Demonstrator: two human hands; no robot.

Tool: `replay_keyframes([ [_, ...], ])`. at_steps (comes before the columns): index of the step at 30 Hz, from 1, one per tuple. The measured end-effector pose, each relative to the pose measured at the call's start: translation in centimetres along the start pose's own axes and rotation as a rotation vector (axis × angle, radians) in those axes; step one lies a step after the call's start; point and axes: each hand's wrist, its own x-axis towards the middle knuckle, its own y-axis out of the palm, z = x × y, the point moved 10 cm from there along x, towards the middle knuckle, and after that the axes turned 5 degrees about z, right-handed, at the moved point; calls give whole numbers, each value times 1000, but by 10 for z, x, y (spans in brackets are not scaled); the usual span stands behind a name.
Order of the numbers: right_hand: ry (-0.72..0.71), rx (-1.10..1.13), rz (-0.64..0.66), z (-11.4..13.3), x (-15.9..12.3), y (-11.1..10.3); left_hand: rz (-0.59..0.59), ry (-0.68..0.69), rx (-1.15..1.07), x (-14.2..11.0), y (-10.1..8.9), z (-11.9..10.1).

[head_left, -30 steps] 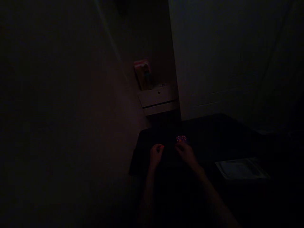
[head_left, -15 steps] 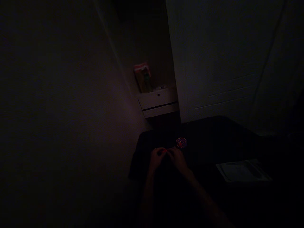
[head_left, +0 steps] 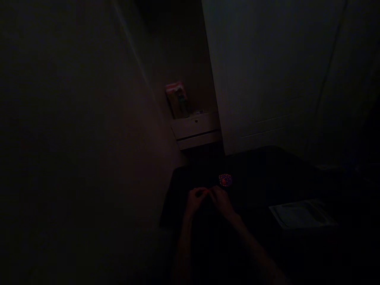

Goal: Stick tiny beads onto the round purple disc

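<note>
The room is very dark. My left hand (head_left: 195,199) is over the near part of a dark table (head_left: 255,170), its thumb and fingers pinched together in a ring. Fingertip to fingertip with it, my right hand (head_left: 220,199) is pinched as well. A faint red glow (head_left: 207,190) shows where the fingertips meet; whatever lies between them is too small and dim to name. Just beyond my right hand sits a small round purple thing (head_left: 225,180) with a rim of orange-red dots and a reddish patch inside.
A pale flat rectangular thing, perhaps a book (head_left: 301,215), lies at the right. Behind the table stands a pale drawer unit (head_left: 197,128) with a red-and-white topped packet (head_left: 177,99) on it. A wall (head_left: 118,138) closes the left side; a pale panel (head_left: 261,79) rises behind.
The view has shifted slightly, so everything sits a little lower and further left. Both hands keep their pinch, fingertips together; the red glow between them looks dimmer.
</note>
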Motion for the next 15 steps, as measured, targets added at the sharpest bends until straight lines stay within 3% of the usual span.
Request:
replay_keyframes([
  [15, -10, 23, 13, -4, 2, 4, 45, -18, 80, 4, 4, 2],
])
